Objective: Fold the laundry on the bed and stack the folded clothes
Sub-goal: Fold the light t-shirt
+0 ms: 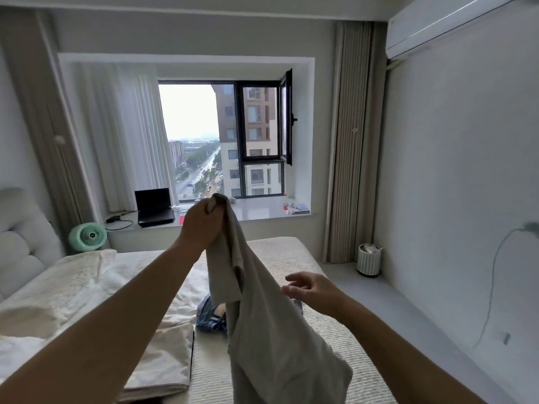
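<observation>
Home bedroom: bed [271, 252] at 6 o'clock, curtained bay window [221, 141] at 12, air conditioner [455, 24] at 2.

Bed [335, 339]; blue garment [210, 317]; folded sheet [163, 363]

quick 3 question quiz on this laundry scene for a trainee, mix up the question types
1. True or false: the left hand grips the grey shirt by its top and holds it up above the bed.
2. Multiple choice: the right hand is A) pinching the shirt's hem, B) open beside the shirt with fingers spread, C) resting flat on the bed.
3. Short answer: what lies on the bed just behind the hanging shirt?

Key
1. True.
2. B.
3. A blue striped garment, bunched up and not yet folded.
</observation>
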